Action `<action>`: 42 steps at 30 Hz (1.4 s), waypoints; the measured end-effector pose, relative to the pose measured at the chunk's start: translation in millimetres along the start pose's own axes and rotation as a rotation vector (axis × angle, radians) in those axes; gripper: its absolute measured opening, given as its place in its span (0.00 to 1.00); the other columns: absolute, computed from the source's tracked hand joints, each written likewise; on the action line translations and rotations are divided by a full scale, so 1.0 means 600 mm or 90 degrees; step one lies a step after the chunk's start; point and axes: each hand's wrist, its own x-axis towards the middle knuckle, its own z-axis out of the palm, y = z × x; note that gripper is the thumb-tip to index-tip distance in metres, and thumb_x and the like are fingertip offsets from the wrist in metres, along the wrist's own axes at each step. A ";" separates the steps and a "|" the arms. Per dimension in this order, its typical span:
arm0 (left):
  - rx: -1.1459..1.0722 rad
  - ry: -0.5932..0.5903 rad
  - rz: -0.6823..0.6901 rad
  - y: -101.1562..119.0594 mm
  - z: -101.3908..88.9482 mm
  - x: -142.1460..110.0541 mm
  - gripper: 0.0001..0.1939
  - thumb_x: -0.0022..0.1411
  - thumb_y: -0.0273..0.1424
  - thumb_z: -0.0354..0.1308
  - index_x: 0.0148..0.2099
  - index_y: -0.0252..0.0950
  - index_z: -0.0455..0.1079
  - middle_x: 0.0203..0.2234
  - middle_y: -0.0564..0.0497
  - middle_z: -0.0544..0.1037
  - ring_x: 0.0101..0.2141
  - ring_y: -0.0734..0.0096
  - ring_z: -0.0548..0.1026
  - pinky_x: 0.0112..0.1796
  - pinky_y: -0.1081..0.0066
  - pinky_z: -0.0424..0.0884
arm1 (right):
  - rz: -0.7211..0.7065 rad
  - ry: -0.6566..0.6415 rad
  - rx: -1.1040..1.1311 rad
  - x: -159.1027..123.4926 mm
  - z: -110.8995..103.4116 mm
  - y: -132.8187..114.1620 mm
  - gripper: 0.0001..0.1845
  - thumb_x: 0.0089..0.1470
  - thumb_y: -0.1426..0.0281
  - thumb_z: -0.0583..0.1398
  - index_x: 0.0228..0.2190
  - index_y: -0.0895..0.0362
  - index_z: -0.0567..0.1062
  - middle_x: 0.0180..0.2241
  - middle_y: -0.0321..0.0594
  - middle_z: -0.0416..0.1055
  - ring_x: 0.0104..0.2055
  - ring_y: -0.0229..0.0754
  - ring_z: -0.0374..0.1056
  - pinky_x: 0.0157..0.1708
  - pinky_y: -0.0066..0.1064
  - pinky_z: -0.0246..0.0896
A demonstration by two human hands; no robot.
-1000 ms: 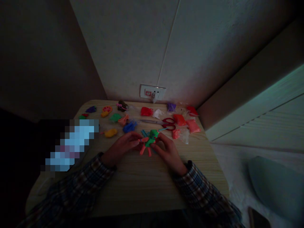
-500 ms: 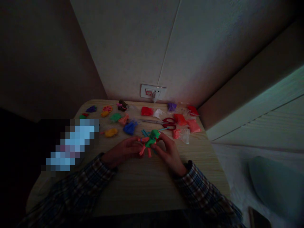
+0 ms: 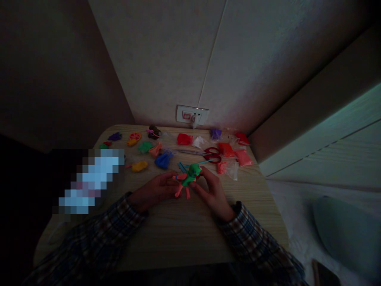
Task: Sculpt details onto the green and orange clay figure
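Observation:
A small clay figure with a green head and body and pink limbs is held over the near middle of the table. My right hand pinches its body from the right between thumb and fingers. From the left, my left hand has its fingers closed at the figure's pink arm and leg; its fingertips are partly hidden. Just behind the figure lie light-blue plastic tools, partly covered by it. Red-handled scissors rest beyond, blades pointing left.
Bags of clay lie along the back: red, purple, orange, pink and blue. Yellow clay and small fruit-like pieces sit at left. A blurred-out bright screen is at the left edge. A socket is on the wall.
The clay figure has tilted slightly, its head shifting a little right. My left hand has dropped slightly and its fingers have shifted at the figure's pink limbs. My right hand keeps its grip.

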 end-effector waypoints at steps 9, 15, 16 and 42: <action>-0.030 -0.013 0.015 -0.004 -0.001 -0.001 0.23 0.52 0.33 0.70 0.50 0.35 0.72 0.35 0.47 0.80 0.36 0.66 0.78 0.39 0.70 0.71 | 0.009 -0.001 0.004 -0.001 -0.002 -0.003 0.05 0.58 0.66 0.60 0.35 0.54 0.71 0.32 0.38 0.70 0.34 0.42 0.67 0.36 0.33 0.64; -0.015 -0.003 0.013 -0.004 0.001 -0.001 0.23 0.52 0.32 0.70 0.50 0.35 0.72 0.32 0.48 0.80 0.33 0.68 0.77 0.38 0.70 0.70 | 0.000 -0.012 -0.015 -0.001 -0.003 -0.003 0.06 0.59 0.65 0.59 0.34 0.55 0.70 0.31 0.38 0.68 0.34 0.41 0.66 0.35 0.33 0.63; -0.011 -0.005 0.013 -0.002 0.003 -0.002 0.22 0.52 0.31 0.71 0.49 0.35 0.72 0.32 0.48 0.80 0.32 0.70 0.76 0.37 0.71 0.69 | -0.004 -0.016 -0.018 -0.001 -0.003 -0.003 0.06 0.59 0.65 0.59 0.34 0.55 0.70 0.31 0.38 0.68 0.34 0.41 0.66 0.34 0.33 0.63; -0.007 -0.017 0.016 0.004 0.010 -0.005 0.22 0.52 0.32 0.70 0.48 0.33 0.71 0.33 0.46 0.80 0.33 0.68 0.76 0.37 0.69 0.67 | 0.001 -0.018 -0.024 -0.002 -0.003 -0.005 0.05 0.58 0.66 0.60 0.33 0.55 0.71 0.30 0.37 0.68 0.32 0.41 0.65 0.33 0.32 0.63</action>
